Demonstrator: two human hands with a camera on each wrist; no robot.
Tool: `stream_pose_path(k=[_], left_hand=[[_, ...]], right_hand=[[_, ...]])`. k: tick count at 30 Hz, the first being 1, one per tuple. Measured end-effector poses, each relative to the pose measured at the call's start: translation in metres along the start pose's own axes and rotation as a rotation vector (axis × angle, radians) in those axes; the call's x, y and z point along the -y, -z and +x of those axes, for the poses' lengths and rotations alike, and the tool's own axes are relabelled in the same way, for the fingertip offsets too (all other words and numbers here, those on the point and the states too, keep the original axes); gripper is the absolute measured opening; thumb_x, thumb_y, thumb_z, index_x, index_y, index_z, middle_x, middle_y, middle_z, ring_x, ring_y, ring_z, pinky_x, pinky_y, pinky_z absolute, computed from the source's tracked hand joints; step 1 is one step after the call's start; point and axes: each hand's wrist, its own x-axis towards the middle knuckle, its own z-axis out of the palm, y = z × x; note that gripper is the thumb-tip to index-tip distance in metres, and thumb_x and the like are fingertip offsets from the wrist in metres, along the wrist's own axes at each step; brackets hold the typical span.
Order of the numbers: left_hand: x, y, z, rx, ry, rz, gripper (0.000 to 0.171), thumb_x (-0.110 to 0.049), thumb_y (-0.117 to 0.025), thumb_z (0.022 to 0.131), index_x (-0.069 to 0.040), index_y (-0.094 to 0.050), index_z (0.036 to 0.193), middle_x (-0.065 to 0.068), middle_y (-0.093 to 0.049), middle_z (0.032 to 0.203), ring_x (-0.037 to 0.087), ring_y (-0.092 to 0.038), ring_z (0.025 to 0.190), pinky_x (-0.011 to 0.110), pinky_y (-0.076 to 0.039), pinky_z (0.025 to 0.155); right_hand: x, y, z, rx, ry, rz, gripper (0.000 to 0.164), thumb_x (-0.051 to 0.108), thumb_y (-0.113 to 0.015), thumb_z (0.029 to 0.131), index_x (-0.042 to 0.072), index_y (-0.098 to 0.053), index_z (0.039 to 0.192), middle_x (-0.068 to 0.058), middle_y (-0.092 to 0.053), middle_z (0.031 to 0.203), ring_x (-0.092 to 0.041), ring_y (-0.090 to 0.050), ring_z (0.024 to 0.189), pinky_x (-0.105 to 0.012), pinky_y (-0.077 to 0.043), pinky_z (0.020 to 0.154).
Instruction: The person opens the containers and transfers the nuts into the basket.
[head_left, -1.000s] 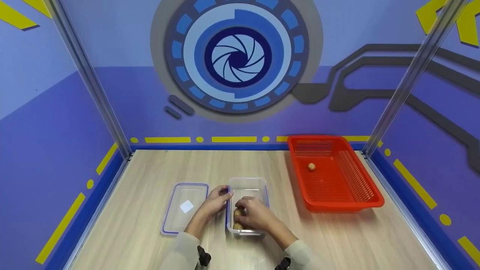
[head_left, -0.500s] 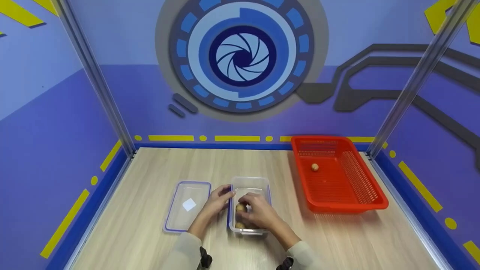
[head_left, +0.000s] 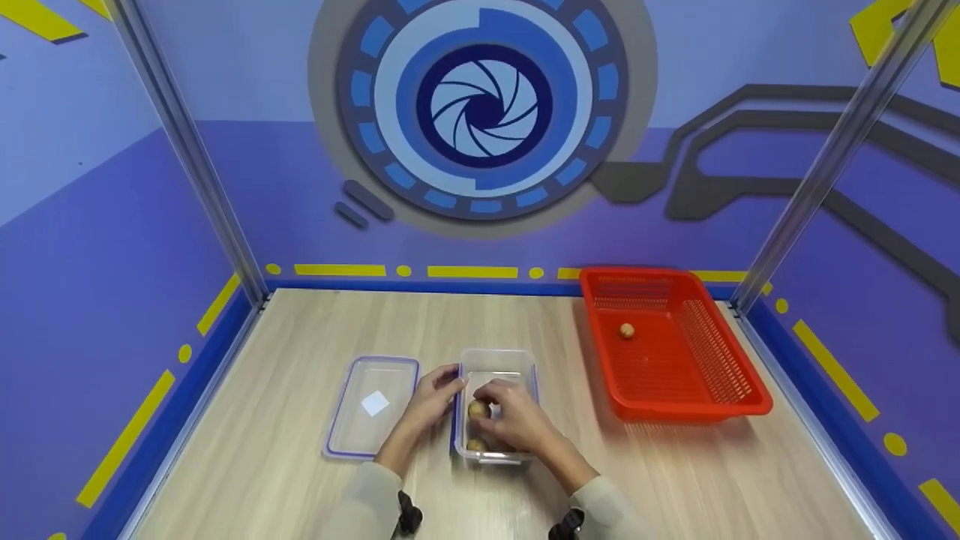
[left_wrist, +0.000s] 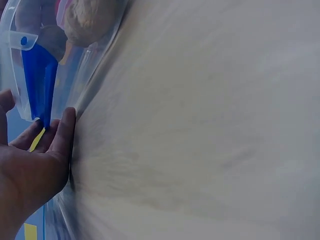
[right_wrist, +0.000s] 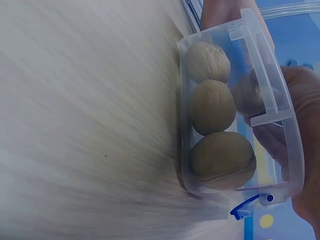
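A clear plastic food container (head_left: 499,361) stands on the table with its lid off. Several walnuts (right_wrist: 212,106) lie along its near end, seen through the wall in the right wrist view. My right hand (head_left: 517,420) reaches inside and pinches a walnut (head_left: 478,409) between thumb and fingers. Another walnut (head_left: 477,445) shows below it. My left hand (head_left: 433,397) holds the container's left side, thumb at the rim and fingers against the outer wall by a blue latch (left_wrist: 40,80). The right palm hides part of the inside.
Left of the container lies its clear lid (head_left: 352,405) with a blue-purple seal and a white label (head_left: 375,403). A red basket (head_left: 690,411) with one walnut (head_left: 627,331) stands at the back right. Blue printed walls enclose the wooden table (head_left: 337,322).
My right hand has shifted slightly inside the container, and the walnut at its fingertips shows more clearly. The left hand keeps its place on the container; the head view moved a little.
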Motion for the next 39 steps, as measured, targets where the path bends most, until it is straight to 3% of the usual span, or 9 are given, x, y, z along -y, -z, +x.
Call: stream_pose_path(k=[6, 10, 14, 22, 28, 32, 39], left_hand=[[0.001, -0.001, 0.001, -0.021, -0.064, 0.040, 0.047, -0.010, -0.063, 0.106, 0.017, -0.051, 0.142, 0.033, -0.063, 0.134, 0.024, -0.063, 0.115, 0.032, -0.055, 0.094], [-0.012, -0.003, -0.006, -0.028, -0.069, 0.028, 0.045, -0.006, -0.063, 0.104, 0.020, -0.051, 0.140, 0.038, -0.060, 0.135, 0.031, -0.063, 0.119, 0.037, -0.055, 0.097], [-0.021, -0.004, -0.009, -0.025, -0.055, 0.010, 0.046, -0.006, -0.064, 0.104, 0.019, -0.051, 0.140, 0.037, -0.061, 0.134, 0.028, -0.064, 0.115, 0.042, -0.055, 0.097], [0.001, -0.003, 0.000, -0.009, -0.032, -0.031, 0.049, -0.009, -0.065, 0.105, 0.017, -0.050, 0.143, 0.035, -0.060, 0.137, 0.017, -0.062, 0.110, 0.026, -0.055, 0.087], [-0.001, 0.000, 0.001, 0.003, -0.031, -0.026, 0.051, -0.012, -0.067, 0.105, 0.015, -0.050, 0.144, 0.034, -0.060, 0.138, 0.020, -0.063, 0.113, 0.031, -0.056, 0.089], [-0.001, 0.001, 0.001, 0.002, -0.018, -0.026, 0.052, -0.015, -0.068, 0.105, 0.014, -0.050, 0.144, 0.031, -0.062, 0.137, 0.015, -0.063, 0.108, 0.027, -0.055, 0.083], [0.003, 0.001, 0.000, -0.003, -0.019, -0.036, 0.052, -0.014, -0.068, 0.105, 0.015, -0.050, 0.144, 0.030, -0.062, 0.137, 0.016, -0.064, 0.109, 0.025, -0.056, 0.084]], right_hand=[[0.001, 0.001, 0.002, -0.007, 0.012, 0.000, 0.027, 0.012, -0.087, 0.086, 0.004, -0.075, 0.108, -0.005, -0.075, 0.103, -0.016, -0.071, 0.093, -0.031, -0.062, 0.084], [0.001, 0.001, 0.002, -0.022, 0.040, -0.001, 0.027, 0.013, -0.088, 0.086, 0.003, -0.075, 0.108, -0.005, -0.074, 0.103, -0.016, -0.071, 0.093, -0.031, -0.062, 0.084], [0.000, 0.001, 0.002, -0.052, 0.070, -0.006, 0.025, 0.012, -0.088, 0.086, 0.002, -0.075, 0.106, -0.006, -0.074, 0.102, -0.017, -0.071, 0.092, -0.031, -0.062, 0.083], [-0.002, 0.003, 0.002, -0.076, 0.068, 0.039, 0.023, 0.010, -0.087, 0.087, 0.002, -0.076, 0.105, -0.006, -0.075, 0.100, -0.019, -0.072, 0.090, -0.032, -0.063, 0.080], [0.000, 0.011, 0.005, -0.094, -0.014, 0.116, 0.024, 0.017, -0.086, 0.090, 0.005, -0.076, 0.108, -0.004, -0.076, 0.103, -0.020, -0.072, 0.092, -0.040, -0.064, 0.078], [0.003, 0.021, 0.010, -0.087, -0.060, 0.152, 0.026, 0.022, -0.086, 0.092, 0.007, -0.076, 0.111, -0.002, -0.075, 0.106, -0.019, -0.072, 0.095, -0.044, -0.065, 0.080], [0.003, 0.051, 0.020, -0.076, -0.047, 0.209, 0.027, 0.018, -0.084, 0.094, 0.005, -0.075, 0.115, 0.000, -0.074, 0.109, -0.018, -0.070, 0.101, -0.044, -0.062, 0.092]])
